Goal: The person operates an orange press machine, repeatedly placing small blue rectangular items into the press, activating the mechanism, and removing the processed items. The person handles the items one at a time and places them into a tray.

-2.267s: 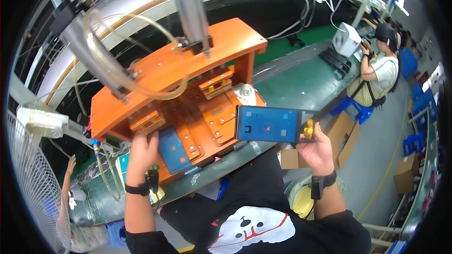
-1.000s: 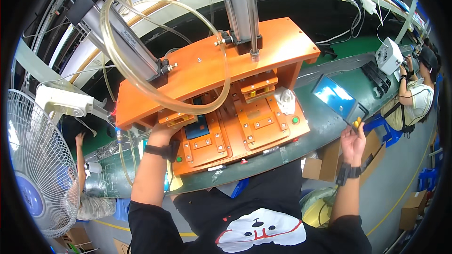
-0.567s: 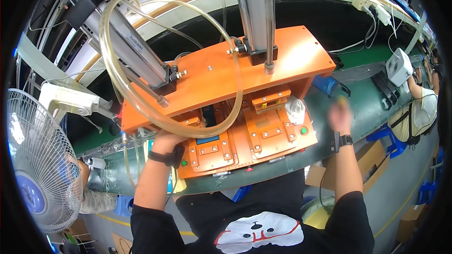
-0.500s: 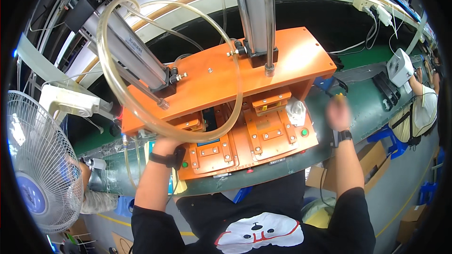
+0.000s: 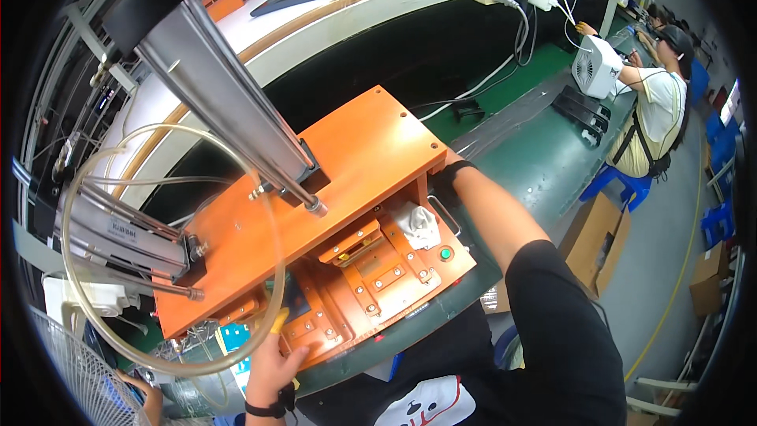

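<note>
Two hands work at the orange press (image 5: pixel 347 181) on the green surface (image 5: pixel 552 158). The left hand (image 5: pixel 272 363) rests on the front edge of the lower plate (image 5: pixel 371 284), fingers slightly apart, holding nothing. The right hand (image 5: pixel 447 181) reaches behind the press; its fingers are hidden, so their state cannot be told. One white cloth (image 5: pixel 418 225) lies on the plate.

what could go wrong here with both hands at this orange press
The left hand rests on the lower fixture plate under the orange top plate; if that plate came down, fingers might be pinched. The right arm reaches behind the press, hand hidden. The looping clear hose could snag a wrist.
</note>
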The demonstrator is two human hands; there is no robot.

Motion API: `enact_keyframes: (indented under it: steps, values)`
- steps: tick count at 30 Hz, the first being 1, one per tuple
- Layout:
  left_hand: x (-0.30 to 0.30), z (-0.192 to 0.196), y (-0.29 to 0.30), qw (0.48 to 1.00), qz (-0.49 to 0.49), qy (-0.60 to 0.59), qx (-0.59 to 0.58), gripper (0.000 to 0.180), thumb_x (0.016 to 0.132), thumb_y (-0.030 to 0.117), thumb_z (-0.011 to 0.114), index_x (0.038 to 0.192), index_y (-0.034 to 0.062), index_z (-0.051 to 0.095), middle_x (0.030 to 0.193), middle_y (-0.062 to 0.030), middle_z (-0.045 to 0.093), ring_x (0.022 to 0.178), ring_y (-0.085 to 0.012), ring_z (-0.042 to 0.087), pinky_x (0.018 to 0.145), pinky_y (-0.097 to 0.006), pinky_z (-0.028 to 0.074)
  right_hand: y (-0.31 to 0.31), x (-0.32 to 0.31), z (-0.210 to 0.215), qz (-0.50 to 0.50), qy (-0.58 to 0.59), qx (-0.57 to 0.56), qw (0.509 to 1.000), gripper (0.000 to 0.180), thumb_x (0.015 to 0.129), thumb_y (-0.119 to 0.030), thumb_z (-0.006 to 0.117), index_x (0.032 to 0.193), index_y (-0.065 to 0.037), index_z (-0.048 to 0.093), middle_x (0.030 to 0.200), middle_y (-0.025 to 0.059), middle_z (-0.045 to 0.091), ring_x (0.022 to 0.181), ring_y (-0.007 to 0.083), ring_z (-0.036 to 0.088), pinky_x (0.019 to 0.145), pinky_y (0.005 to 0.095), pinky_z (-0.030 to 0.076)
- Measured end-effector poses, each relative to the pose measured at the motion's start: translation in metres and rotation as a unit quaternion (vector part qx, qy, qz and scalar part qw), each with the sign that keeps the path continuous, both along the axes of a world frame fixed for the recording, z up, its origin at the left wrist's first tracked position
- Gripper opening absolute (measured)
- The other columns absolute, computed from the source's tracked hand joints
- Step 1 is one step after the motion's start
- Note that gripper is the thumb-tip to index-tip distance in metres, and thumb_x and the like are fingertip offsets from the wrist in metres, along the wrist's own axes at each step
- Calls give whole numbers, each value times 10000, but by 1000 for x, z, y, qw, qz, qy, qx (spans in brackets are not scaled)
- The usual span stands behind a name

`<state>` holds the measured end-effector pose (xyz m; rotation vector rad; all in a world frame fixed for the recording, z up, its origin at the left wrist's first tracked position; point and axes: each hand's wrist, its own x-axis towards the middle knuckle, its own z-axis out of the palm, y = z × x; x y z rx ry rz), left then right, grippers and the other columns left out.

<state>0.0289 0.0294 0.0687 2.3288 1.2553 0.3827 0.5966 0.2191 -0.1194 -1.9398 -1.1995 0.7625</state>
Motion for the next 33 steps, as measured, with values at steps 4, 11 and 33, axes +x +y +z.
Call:
enact_keyframes:
  steps: [4, 11, 33]
  values:
    - [-12, -36, -27, 989, 66, -128, -7, 678, 904, 307, 741, 1456, -31, 539, 1614, -274, 393, 1536, -467, 313, 1270, -536, 226, 18, 1, 5, -49, -367, 117, 922, 291, 917, -218, 663, 1162, -79, 738, 1208, 190, 707, 1119, 396, 675, 951, 485, 562]
    - [-21, -86, -35, 973, 79, -158, 146, 731, 969, 454, 687, 1484, -30, 498, 1632, -285, 372, 1563, -476, 277, 1279, -559, 197, -23, 70, 24, -169, -500, -52, 848, 322, 944, -258, 609, 1206, -144, 757, 1331, 120, 617, 1283, 352, 565, 989, 510, 504]
    - [-21, -84, -37, 929, 104, -234, 266, 477, 924, 330, 716, 1274, 9, 672, 1438, -232, 581, 1414, -500, 453, 1185, -577, 351, -392, -148, 260, 39, -68, 332, 940, 296, 989, -280, 732, 1053, 5, 686, 892, 69, 663, 619, 151, 594, 582, 270, 467]
